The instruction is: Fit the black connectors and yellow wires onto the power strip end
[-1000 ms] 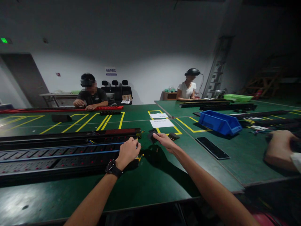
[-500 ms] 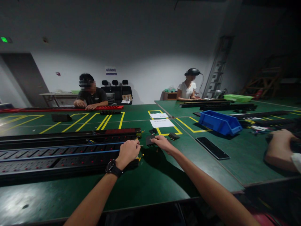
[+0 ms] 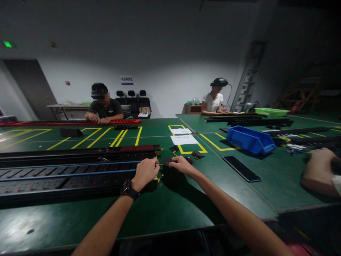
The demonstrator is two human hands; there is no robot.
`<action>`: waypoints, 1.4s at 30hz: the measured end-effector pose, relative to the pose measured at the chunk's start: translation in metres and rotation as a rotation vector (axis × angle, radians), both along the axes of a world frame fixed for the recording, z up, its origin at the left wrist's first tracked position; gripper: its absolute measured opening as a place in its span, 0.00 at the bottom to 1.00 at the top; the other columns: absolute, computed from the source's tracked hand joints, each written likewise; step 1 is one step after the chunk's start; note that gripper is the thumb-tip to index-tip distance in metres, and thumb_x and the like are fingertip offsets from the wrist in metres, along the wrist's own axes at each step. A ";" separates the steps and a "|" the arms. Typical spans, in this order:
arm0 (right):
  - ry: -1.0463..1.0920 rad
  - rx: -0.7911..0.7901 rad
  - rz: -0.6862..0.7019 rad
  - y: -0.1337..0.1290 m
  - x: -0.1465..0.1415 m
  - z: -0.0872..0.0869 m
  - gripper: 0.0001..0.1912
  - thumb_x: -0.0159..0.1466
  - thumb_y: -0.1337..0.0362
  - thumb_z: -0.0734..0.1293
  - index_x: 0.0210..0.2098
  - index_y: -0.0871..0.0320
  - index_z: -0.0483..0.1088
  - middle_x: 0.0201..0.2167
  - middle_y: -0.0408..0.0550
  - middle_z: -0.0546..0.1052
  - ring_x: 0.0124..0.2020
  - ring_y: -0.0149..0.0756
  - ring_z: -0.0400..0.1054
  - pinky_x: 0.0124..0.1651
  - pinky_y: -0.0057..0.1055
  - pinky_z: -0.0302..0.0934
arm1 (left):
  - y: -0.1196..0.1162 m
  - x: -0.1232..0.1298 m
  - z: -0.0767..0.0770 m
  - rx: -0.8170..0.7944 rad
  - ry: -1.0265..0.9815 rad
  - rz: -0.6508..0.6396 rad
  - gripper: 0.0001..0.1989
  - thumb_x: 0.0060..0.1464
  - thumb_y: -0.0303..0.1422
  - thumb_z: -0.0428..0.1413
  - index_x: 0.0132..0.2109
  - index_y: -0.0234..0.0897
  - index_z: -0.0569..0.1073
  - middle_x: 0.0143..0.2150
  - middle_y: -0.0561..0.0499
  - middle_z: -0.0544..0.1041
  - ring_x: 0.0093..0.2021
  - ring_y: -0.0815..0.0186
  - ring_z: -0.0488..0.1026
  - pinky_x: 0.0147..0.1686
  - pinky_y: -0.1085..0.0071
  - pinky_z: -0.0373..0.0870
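My left hand (image 3: 146, 173), with a black watch (image 3: 129, 189) on the wrist, is closed at the right end of a long black socket strip (image 3: 93, 182). A thin yellowish wire shows at its fingertips, and the fingers seem pinched on it. Close by on the right, my right hand (image 3: 183, 165) is closed on a small black end piece (image 3: 167, 162), thumb on top. Part of the piece is hidden under the fingers. Blue lines run along the strips, and red spots dot them. A yellow wire end (image 3: 160, 177) sticks out below my left hand.
Small black parts (image 3: 198, 155) lie beyond my right hand. To the right are a phone (image 3: 241, 168), a blue bin (image 3: 247, 140) and a co-worker's arm (image 3: 319, 170). Paper labels (image 3: 183, 139) lie ahead. Two people sit across the green table (image 3: 213, 170).
The black end piece has tilted and shifted slightly left in my right hand, toward my left hand. My left hand stays nearly in place at the strip end.
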State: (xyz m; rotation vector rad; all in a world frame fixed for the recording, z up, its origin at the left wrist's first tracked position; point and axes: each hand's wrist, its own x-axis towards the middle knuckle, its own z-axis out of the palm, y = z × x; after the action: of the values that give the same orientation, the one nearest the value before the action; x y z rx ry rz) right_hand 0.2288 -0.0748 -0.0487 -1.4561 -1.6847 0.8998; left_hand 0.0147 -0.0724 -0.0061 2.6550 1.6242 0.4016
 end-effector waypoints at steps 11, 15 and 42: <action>0.037 0.060 0.176 -0.005 -0.011 0.002 0.18 0.63 0.50 0.65 0.26 0.59 0.68 0.21 0.38 0.63 0.24 0.28 0.56 0.27 0.27 0.47 | 0.001 0.000 0.000 -0.002 -0.014 -0.005 0.13 0.62 0.35 0.49 0.43 0.44 0.80 0.41 0.47 0.82 0.44 0.58 0.79 0.43 0.67 0.71; 0.023 0.084 0.217 -0.004 -0.010 0.002 0.19 0.63 0.50 0.65 0.27 0.60 0.69 0.21 0.38 0.64 0.24 0.28 0.56 0.27 0.27 0.46 | 0.000 0.000 0.000 0.010 -0.014 -0.015 0.13 0.62 0.35 0.50 0.45 0.45 0.80 0.42 0.48 0.83 0.45 0.58 0.79 0.43 0.68 0.71; -0.104 0.209 0.154 -0.007 -0.017 -0.009 0.17 0.57 0.66 0.72 0.46 0.60 0.78 0.32 0.45 0.79 0.32 0.34 0.70 0.35 0.28 0.61 | -0.002 0.002 0.001 -0.015 -0.019 0.037 0.14 0.61 0.34 0.49 0.49 0.45 0.78 0.44 0.47 0.83 0.45 0.58 0.79 0.42 0.68 0.70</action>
State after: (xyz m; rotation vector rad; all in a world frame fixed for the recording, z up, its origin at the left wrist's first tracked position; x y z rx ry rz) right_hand 0.2120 -0.0816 -0.0578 -1.2649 -1.9268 0.7133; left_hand 0.0168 -0.0743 -0.0050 2.6050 1.6670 0.4124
